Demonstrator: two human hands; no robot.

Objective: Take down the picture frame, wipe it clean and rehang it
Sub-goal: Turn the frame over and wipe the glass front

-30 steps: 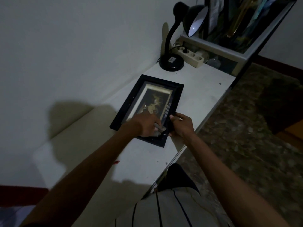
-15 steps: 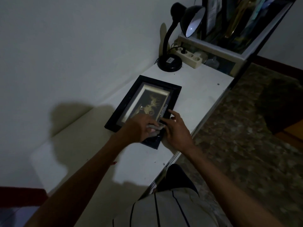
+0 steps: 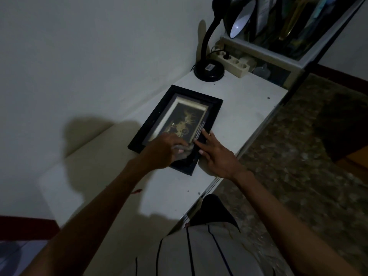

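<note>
Lying flat on the white desk [image 3: 235,116], the black picture frame [image 3: 159,114] is face up, its far end toward the black gooseneck desk lamp [image 3: 209,70] and its near corner close to the desk's front edge. The left hand [image 3: 163,150] is bunched around a small grey cloth [image 3: 184,151] and presses it onto the near part of the frame. The right hand [image 3: 217,156] lies slack with straight, spread fingers, their tips resting on the frame's right rail and holding nothing.

I would judge the frame stiff and fairly light, a deep box moulding with a pale mat and a dark picture showing a golden figure. If there is glass over the front, which I cannot confirm in this dim light, it would be the fragile part and could smear or crack under hard pressure. The smooth desk looks likely to let the frame slide under the wiping, so bracing the rail makes sense. For lifting and rehanging, the long outer rails look like the safest hold, one hand on each side, keeping fingers off the front.

A strip of white lettering runs along the picture's right margin, too small to read. A white label sits on the lamp base, also illegible. A cream power strip [image 3: 235,63] lies behind the lamp.
</note>
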